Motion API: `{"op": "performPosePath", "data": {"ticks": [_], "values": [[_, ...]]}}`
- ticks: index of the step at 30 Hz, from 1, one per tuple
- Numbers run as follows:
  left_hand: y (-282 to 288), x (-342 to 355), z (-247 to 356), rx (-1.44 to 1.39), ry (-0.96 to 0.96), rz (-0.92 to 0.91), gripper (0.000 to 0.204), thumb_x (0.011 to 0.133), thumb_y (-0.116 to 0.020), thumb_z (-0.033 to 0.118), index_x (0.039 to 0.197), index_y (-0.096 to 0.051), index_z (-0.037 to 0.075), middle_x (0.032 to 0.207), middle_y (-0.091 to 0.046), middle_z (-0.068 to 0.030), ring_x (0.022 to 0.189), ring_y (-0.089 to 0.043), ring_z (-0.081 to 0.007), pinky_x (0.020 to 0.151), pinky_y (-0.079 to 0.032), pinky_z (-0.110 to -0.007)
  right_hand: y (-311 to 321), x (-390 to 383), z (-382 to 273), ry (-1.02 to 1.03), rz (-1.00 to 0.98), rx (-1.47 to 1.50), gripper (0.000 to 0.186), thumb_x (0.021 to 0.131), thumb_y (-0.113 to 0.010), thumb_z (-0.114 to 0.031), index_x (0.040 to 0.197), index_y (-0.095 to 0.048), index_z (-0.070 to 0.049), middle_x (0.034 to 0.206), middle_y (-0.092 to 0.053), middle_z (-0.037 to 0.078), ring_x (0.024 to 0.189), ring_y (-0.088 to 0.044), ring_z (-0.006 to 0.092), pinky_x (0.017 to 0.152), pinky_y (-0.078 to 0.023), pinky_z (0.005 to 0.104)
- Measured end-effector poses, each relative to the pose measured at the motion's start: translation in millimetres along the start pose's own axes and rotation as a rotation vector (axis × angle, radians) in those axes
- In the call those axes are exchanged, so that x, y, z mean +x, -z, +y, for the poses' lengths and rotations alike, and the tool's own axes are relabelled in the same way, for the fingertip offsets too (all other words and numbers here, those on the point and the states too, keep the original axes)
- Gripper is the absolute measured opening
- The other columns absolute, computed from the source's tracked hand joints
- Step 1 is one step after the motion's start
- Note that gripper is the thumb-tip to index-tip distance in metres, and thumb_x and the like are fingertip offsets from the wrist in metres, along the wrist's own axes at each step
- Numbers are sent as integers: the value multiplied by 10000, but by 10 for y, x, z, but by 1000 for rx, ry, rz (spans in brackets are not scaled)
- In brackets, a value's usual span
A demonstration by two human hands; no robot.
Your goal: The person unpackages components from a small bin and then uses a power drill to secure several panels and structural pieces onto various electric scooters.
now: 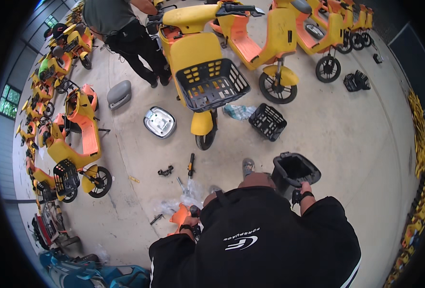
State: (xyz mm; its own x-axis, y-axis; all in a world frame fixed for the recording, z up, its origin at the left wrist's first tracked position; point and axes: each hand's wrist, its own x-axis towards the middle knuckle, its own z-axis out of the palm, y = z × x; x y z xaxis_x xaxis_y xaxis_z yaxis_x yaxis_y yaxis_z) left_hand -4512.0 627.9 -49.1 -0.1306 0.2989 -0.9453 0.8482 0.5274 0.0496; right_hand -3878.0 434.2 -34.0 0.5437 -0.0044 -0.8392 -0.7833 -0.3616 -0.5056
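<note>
My right hand (307, 187) is closed on the near rim of a deep black plastic bin (296, 167), which stands tilted beside my right leg. Low on the left, my left hand (191, 221) is closed beside an orange plastic panel (179, 214) and a dark rounded piece (194, 210). What those fingers hold is partly hidden by my sleeve. Just ahead of the panel lies crumpled clear plastic wrap (189, 196). A black and orange bar-shaped part (191, 165) rests on the floor beyond it, near a small black bracket (165, 171).
A yellow scooter (195, 53) with a front basket stands ahead, and a co-worker (121, 33) is beside it. Black baskets (267, 122), a seat base (160, 122) and a grey seat (119, 94) lie on the floor. More scooters (80, 134) line the left. Teal bags (92, 273) lie lower left.
</note>
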Motion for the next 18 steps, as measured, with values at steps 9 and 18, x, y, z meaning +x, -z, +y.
{"op": "performPosePath", "data": {"ticks": [9, 18], "values": [[203, -1234, 1514, -61, -169, 196, 205, 727, -673, 136, 867, -668, -14, 705, -645, -88, 602, -637, -185, 549, -505, -329, -1114, 100, -787, -105, 7, -119, 179, 773, -593, -132, 851, -542, 21, 644, -531, 166, 475, -528, 265, 450, -467, 390], [-269, -1656, 1410, -242, -84, 129, 309, 704, -681, 124, 984, -655, -4, 704, -636, -69, 611, -638, -176, 582, -528, -317, -2622, 428, -953, -153, -261, -243, 156, 743, -610, -103, 847, -568, 6, 735, -608, 148, 522, -568, 245, 491, -511, 328]]}}
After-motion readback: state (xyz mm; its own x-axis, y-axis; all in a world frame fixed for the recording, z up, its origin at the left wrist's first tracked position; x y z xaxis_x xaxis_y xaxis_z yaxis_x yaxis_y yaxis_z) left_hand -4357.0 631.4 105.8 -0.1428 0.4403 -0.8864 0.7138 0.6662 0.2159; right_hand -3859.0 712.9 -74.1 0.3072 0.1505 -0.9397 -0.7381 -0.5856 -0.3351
